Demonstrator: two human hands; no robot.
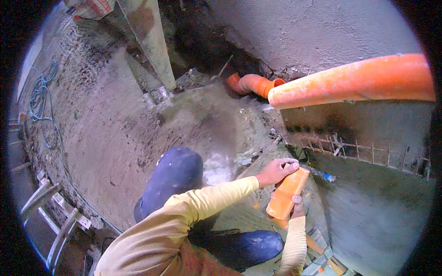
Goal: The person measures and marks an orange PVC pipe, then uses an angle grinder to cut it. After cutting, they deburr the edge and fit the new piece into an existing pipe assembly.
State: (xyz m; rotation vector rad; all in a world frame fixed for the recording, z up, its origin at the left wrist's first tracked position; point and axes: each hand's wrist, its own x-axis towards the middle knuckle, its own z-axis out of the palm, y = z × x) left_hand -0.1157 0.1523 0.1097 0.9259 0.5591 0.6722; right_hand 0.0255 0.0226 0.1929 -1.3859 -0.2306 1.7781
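In the head view, the left hand (277, 172) grasps the upper end of an orange pipe fitting (287, 194) while the right hand (299, 208) clasps its lower side, likely steadying it near the right knee (260, 246). Beyond, a long orange pipe (352, 82) ends beside a curved pipe (253, 84).

Your right hand (299, 209) is partly hidden: the orange pipe fitting (288, 192) covers most of its fingers. The long orange pipe (354, 83) is cut off by the view's right rim; the patterned bag (94, 7), by the upper edge. Specks on the dirt floor (96, 138) are too small to identify.
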